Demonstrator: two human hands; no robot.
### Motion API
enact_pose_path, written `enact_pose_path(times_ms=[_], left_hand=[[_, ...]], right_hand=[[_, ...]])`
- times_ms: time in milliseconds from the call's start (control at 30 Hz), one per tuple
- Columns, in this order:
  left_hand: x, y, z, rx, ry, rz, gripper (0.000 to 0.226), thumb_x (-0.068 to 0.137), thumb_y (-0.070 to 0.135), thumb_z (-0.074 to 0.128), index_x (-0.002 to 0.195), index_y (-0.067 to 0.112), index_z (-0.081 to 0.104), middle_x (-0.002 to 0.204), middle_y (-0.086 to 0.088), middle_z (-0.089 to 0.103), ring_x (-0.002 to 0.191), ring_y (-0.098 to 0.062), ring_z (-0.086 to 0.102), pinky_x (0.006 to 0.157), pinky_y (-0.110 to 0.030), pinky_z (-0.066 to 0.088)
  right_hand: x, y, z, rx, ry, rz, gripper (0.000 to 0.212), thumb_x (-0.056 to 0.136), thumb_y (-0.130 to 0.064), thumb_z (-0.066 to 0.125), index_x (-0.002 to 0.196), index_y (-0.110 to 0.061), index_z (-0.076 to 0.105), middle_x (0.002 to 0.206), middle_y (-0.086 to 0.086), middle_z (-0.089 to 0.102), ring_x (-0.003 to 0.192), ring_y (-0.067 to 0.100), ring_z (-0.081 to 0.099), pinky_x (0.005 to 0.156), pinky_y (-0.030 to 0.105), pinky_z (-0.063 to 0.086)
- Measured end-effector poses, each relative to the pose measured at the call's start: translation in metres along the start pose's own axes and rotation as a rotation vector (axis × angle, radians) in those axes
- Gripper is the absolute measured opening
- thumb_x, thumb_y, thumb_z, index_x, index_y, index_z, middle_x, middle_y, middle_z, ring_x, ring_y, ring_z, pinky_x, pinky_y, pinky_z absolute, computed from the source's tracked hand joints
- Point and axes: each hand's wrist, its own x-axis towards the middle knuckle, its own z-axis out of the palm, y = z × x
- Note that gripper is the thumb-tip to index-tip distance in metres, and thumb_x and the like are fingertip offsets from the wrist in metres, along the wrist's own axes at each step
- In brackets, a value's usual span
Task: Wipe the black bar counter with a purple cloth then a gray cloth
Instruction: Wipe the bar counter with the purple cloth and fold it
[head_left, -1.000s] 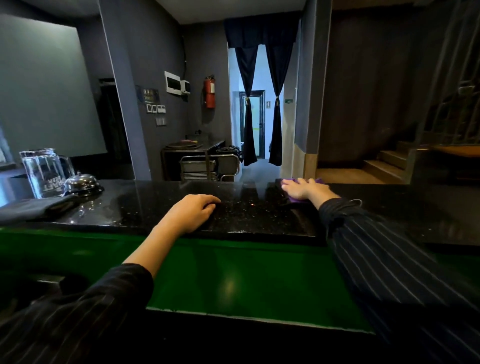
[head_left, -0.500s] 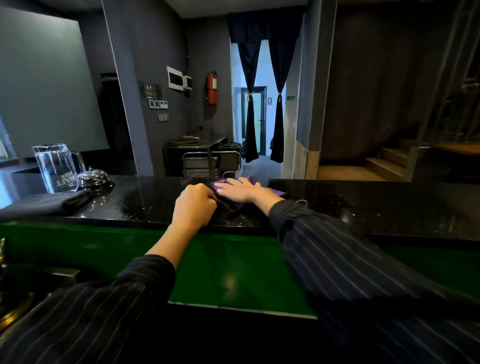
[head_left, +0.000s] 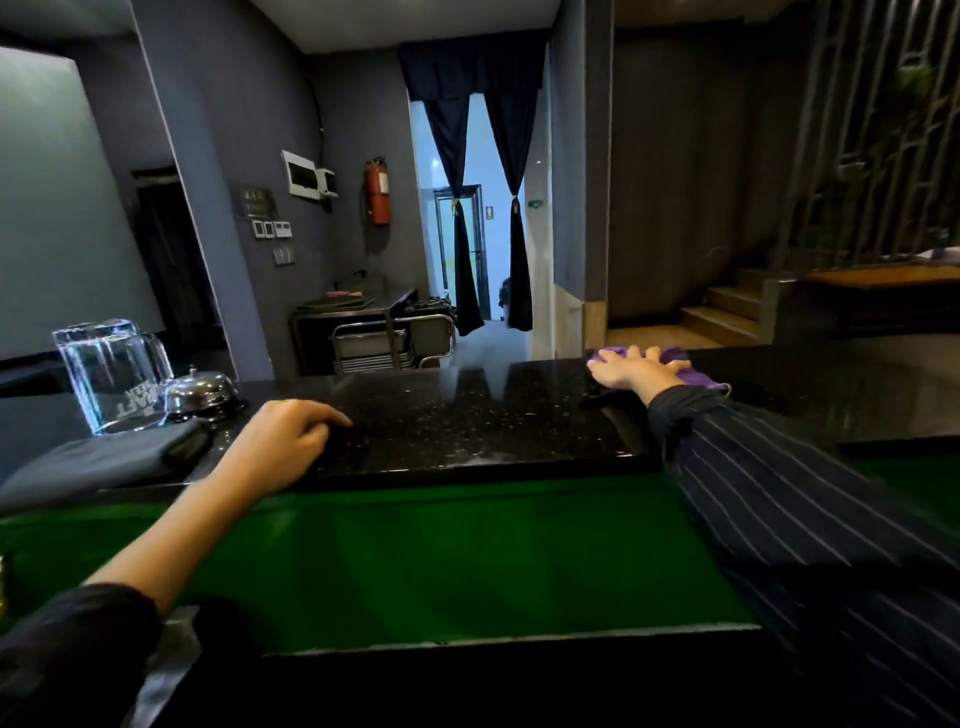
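Note:
The black speckled bar counter (head_left: 467, 421) runs across the view. My right hand (head_left: 631, 370) lies flat, fingers spread, pressing the purple cloth (head_left: 696, 375) onto the counter near its far edge, right of centre. My left hand (head_left: 280, 444) rests on the counter's near edge with its fingers curled and nothing in it. A folded gray cloth (head_left: 98, 462) lies on the counter at the left, just left of that hand.
A clear glass pitcher (head_left: 111, 374) and a chrome call bell (head_left: 200, 395) stand on the counter at the left, behind the gray cloth. A green ledge (head_left: 441, 566) lies below the counter on my side. Stairs (head_left: 722, 317) rise beyond at the right.
My right hand has slid the purple cloth to the right, away from my left hand, after coming left beside it half a second ago. The left hand has stayed on the near edge.

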Motion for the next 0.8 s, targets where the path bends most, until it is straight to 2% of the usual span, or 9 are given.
enact_pose_path(times_ms=[100, 200, 333, 433, 533, 600, 667, 733, 800], left_hand=[[0.004, 0.0, 0.005, -0.049, 0.057, 0.014, 0.046, 0.07, 0.015, 0.039, 0.096, 0.02, 0.077, 0.101, -0.011, 0.076, 0.096, -0.03, 0.068, 0.084, -0.033, 0.049], [0.007, -0.006, 0.008, -0.057, 0.039, 0.001, 0.046, 0.071, 0.006, 0.045, 0.099, 0.025, 0.076, 0.108, -0.007, 0.074, 0.105, -0.03, 0.065, 0.091, -0.035, 0.05], [0.009, -0.018, 0.009, -0.082, 0.05, -0.006, 0.046, 0.071, 0.001, 0.047, 0.098, 0.023, 0.076, 0.107, -0.008, 0.074, 0.106, -0.03, 0.064, 0.094, -0.034, 0.049], [0.008, -0.025, -0.001, -0.224, 0.091, -0.038, 0.041, 0.067, 0.008, 0.043, 0.088, 0.012, 0.078, 0.093, -0.013, 0.076, 0.094, -0.029, 0.067, 0.083, -0.022, 0.044], [-0.014, -0.042, -0.009, -0.219, 0.157, -0.051, 0.037, 0.075, 0.009, 0.044, 0.09, 0.012, 0.078, 0.083, -0.016, 0.076, 0.081, -0.032, 0.068, 0.067, -0.025, 0.041], [-0.041, -0.058, -0.004, -0.091, 0.275, -0.008, 0.04, 0.079, 0.024, 0.04, 0.097, 0.017, 0.075, 0.092, -0.009, 0.076, 0.088, -0.028, 0.069, 0.073, -0.031, 0.047], [-0.065, -0.069, 0.008, -0.014, 0.331, 0.022, 0.045, 0.086, 0.034, 0.031, 0.106, 0.021, 0.069, 0.108, 0.0, 0.073, 0.103, -0.021, 0.066, 0.088, -0.035, 0.041], [-0.074, -0.07, 0.019, 0.014, 0.336, 0.022, 0.047, 0.091, 0.037, 0.026, 0.114, 0.021, 0.064, 0.118, 0.003, 0.068, 0.115, -0.018, 0.059, 0.096, -0.032, 0.03], [-0.075, -0.069, 0.023, 0.007, 0.324, 0.01, 0.049, 0.092, 0.038, 0.024, 0.115, 0.018, 0.063, 0.121, -0.001, 0.066, 0.117, -0.019, 0.057, 0.099, -0.031, 0.027]], right_hand=[[0.002, -0.06, 0.008, 0.019, 0.0, -0.055, 0.073, 0.091, -0.068, 0.019, 0.154, -0.031, 0.015, 0.164, 0.007, 0.009, 0.149, 0.04, 0.0, 0.112, 0.071, -0.002], [-0.008, -0.145, 0.027, 0.007, 0.005, -0.209, 0.08, 0.087, -0.074, 0.023, 0.154, -0.03, 0.018, 0.163, 0.006, 0.014, 0.148, 0.041, 0.005, 0.11, 0.074, 0.001], [-0.07, -0.257, 0.038, 0.018, -0.011, -0.5, 0.065, 0.093, -0.066, 0.02, 0.152, -0.039, 0.017, 0.164, 0.002, 0.011, 0.149, 0.037, 0.005, 0.11, 0.072, 0.001], [-0.102, -0.29, 0.04, -0.009, -0.085, -0.648, 0.064, 0.093, -0.065, 0.024, 0.152, -0.044, 0.011, 0.165, 0.0, 0.004, 0.15, 0.037, -0.002, 0.111, 0.071, -0.003], [-0.115, -0.274, 0.041, 0.025, -0.077, -0.689, 0.057, 0.096, -0.061, 0.018, 0.151, -0.047, 0.014, 0.165, -0.005, 0.007, 0.151, 0.034, 0.002, 0.113, 0.068, -0.001], [-0.12, -0.255, 0.038, 0.027, -0.051, -0.68, 0.054, 0.098, -0.058, 0.017, 0.151, -0.047, 0.014, 0.164, -0.006, 0.01, 0.151, 0.032, 0.004, 0.112, 0.067, 0.001], [-0.123, -0.234, 0.036, 0.034, -0.026, -0.605, 0.057, 0.097, -0.059, 0.015, 0.152, -0.044, 0.014, 0.165, -0.006, 0.009, 0.151, 0.033, 0.004, 0.113, 0.068, 0.001], [-0.128, -0.216, 0.035, 0.061, 0.002, -0.452, 0.06, 0.096, -0.058, 0.016, 0.153, -0.039, 0.014, 0.165, -0.003, 0.008, 0.15, 0.034, 0.002, 0.114, 0.068, 0.0], [-0.139, -0.206, 0.033, 0.039, 0.026, -0.256, 0.059, 0.098, -0.052, 0.022, 0.154, -0.035, 0.015, 0.165, 0.002, 0.007, 0.15, 0.037, 0.001, 0.113, 0.07, 0.002]])
